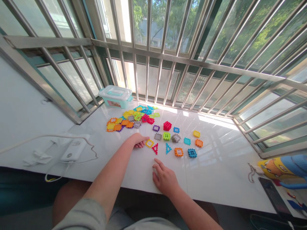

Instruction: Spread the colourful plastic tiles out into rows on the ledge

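We note the left hand lies flat on the white table, fingers loosely curled and holding nothing, their tips touching the yellow square tile just to its right. The red triangle sits just beyond that tile, toward the near edge. The right hand rests near the near edge, open and empty, forefinger extended toward the triangle but apart from it. The left hand is plainly nearer the tile. The main heap of tiles lies toward the far left corner.

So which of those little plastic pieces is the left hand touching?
The yellow square piece: the left hand has its fingertips at its edge. The red triangle beside it lies untouched.
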The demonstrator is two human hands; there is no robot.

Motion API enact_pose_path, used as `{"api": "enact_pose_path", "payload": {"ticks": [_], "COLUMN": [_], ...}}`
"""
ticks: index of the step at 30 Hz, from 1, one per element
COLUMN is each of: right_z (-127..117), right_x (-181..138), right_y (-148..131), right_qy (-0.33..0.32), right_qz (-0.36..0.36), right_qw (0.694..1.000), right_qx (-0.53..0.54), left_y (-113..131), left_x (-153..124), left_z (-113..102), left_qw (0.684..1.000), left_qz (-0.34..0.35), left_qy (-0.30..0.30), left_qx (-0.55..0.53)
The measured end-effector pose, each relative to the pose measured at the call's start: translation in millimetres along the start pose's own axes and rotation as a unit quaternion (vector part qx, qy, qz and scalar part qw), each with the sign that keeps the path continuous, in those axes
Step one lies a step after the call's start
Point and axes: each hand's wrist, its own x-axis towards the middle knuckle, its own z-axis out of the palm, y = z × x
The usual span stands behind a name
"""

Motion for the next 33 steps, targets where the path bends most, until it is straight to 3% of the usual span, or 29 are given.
{"api": "enact_pose_path", "payload": {"ticks": [9,17,27,33], "right_z": [10.8,16.1,21.7,23.2], "right_x": [18.2,47.1,59.3,70.7], "right_y": [-7.6,-14.2,-21.0,-22.6], "right_qy": [0.002,-0.022,-0.019,-0.009], "right_qz": [0.005,-0.022,0.024,0.013], "right_qw": [0.999,0.999,0.998,0.999], "right_qx": [-0.037,-0.035,-0.057,-0.04], "left_y": [0.6,3.0,4.4,3.2], "left_x": [-0.6,-3.2,-2.9,-3.9], "left_z": [-5.5,-5.1,-2.4,-1.4], "left_qw": [0.999,0.999,0.999,0.999], "left_qz": [0.001,-0.017,-0.032,-0.013], "left_qy": [-0.048,-0.043,-0.03,-0.026], "left_qx": [0.01,0.009,-0.02,-0.013]}}
